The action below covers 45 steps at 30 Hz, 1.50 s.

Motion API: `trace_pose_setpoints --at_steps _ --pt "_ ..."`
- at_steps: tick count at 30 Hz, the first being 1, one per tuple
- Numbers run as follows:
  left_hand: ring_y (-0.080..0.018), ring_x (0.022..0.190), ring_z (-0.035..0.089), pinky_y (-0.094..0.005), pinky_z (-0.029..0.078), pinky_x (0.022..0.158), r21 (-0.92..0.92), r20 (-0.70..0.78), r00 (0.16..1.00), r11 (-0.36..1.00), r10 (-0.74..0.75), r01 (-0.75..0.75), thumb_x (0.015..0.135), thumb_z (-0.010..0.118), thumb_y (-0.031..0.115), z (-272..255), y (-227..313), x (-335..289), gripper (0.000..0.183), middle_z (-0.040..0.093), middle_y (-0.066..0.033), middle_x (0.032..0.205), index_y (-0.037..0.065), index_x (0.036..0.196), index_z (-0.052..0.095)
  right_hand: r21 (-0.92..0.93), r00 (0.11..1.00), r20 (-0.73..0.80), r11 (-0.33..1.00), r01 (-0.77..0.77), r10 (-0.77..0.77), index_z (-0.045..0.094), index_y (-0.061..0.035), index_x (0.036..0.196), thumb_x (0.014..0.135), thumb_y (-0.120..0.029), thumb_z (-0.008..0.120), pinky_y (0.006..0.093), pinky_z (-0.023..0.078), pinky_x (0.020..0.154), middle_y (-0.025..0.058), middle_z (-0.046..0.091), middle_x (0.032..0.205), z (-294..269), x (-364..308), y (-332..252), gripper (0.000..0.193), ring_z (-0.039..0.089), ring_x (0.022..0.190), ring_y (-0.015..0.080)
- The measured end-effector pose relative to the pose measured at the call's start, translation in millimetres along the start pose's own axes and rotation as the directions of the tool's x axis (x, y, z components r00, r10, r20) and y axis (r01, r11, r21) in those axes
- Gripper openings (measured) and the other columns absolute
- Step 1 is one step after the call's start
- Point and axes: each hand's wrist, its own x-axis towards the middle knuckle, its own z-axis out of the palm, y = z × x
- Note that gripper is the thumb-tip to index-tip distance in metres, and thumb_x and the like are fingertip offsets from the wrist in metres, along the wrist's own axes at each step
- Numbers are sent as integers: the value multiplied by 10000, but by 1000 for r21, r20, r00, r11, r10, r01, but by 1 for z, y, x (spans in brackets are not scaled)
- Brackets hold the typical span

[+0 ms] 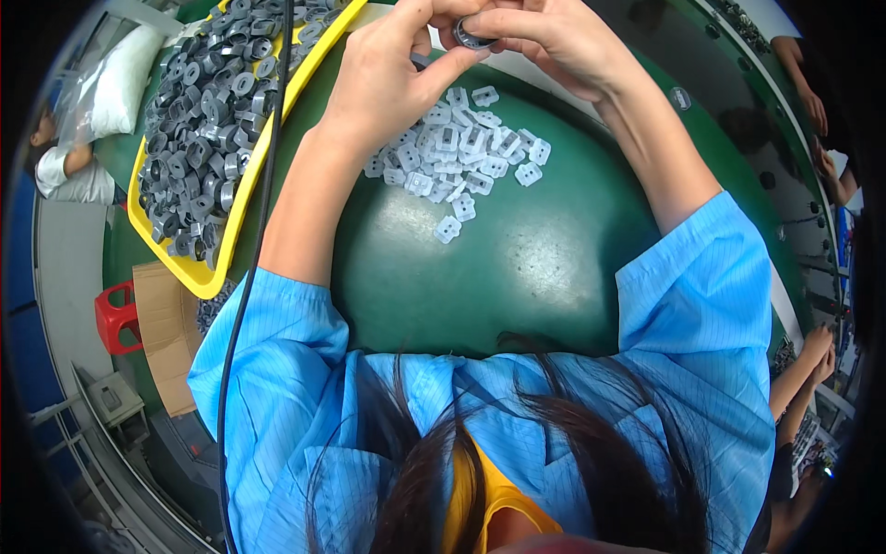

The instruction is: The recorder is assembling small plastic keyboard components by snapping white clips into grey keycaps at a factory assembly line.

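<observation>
At the top edge of the view my two hands meet over a small dark grey round plastic part (472, 37). My right hand (554, 42) pinches it, thumb on top. From the other side my left hand (392, 78) grips it, its thumb against the lower rim. Another bit of dark grey (421, 61) shows in the curl of my left hand; its shape is mostly hidden. Several translucent white plastic pieces (448, 138) lie in a loose heap on the green table (443, 295), just below my hands.
To the left stands a yellow tray (198, 282) heaped with grey ring-shaped parts (217, 111). A black cable (249, 277) runs down past it. Beyond are a cardboard box (166, 337), a red stool (117, 317) and a white bag (127, 81). Other people's arms (801, 88) show at the right.
</observation>
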Motion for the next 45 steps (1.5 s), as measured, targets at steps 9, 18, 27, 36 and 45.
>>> trace_pose_setpoints --at_steps 9,18,27,36,45 --pt "-270 923 543 -340 467 816 186 103 991 978 81 -99 682 571 -42 2 -13 -1 564 518 -153 1087 32 1235 490 18 976 -152 988 -155 156 652 -63 850 823 -69 660 200 440 611 14 637 788 -36 7 8 29 549 656 83" --pt "-215 890 582 -299 488 790 120 -100 993 990 -60 71 769 716 34 14 -41 -2 245 502 -171 1279 8 999 635 -858 744 -476 434 -275 -469 663 13 867 758 -162 722 284 493 680 94 667 782 -77 4 16 214 619 702 154" --pt "-51 672 495 -195 420 585 -140 -181 957 969 -227 204 883 648 43 12 -36 2 152 561 -1 811 3 1028 624 -898 978 -39 423 -123 203 670 -18 702 705 -270 801 344 497 600 119 654 634 7 -13 -15 284 635 615 208" --pt "-86 782 629 -197 448 630 -571 -70 918 771 -390 284 843 719 65 7 -48 3 271 678 -25 872 36 1102 646 -711 979 -168 674 -201 114 707 20 828 810 -165 679 267 499 582 78 680 685 -4 -11 -19 188 636 617 130" --pt "-223 996 665 -302 537 899 -595 -1 936 753 -351 281 887 645 17 17 -30 1 350 631 -163 1116 -75 1206 533 -759 929 -217 651 33 -300 694 30 877 846 -129 673 258 484 610 62 675 724 10 -9 -10 163 595 644 95"
